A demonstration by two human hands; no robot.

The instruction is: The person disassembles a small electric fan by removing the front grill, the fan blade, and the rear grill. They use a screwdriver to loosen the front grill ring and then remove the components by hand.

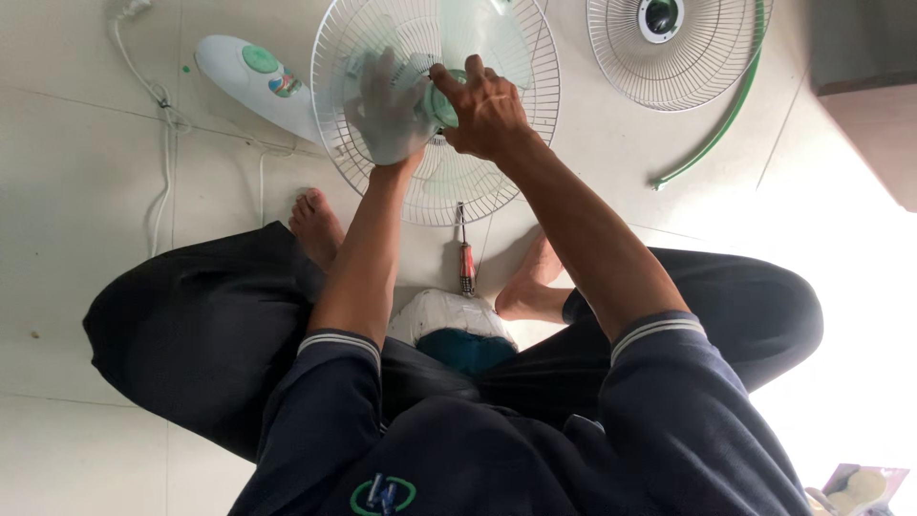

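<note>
left hand [387, 110]: fingers spread flat behind the translucent fan blade [478, 38], pressing it, not clenched | right hand [485, 107]: fingers curled tight on the green blade hub cap [441, 103] | fan rear grille [334, 67]: on the tiled floor [76, 191] between bare feet | screwdriver [465, 258]: just below grille

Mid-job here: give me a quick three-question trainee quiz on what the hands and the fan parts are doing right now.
1. True or false: both hands are at the hub of the translucent fan blade inside the round white wire guard.
2. What lies on the floor between the bare feet?
3. Which lies apart at upper right: A) second wire guard, B) kettle?

Key:
1. True; left hand, right hand.
2. A red-handled screwdriver.
3. A.
</note>
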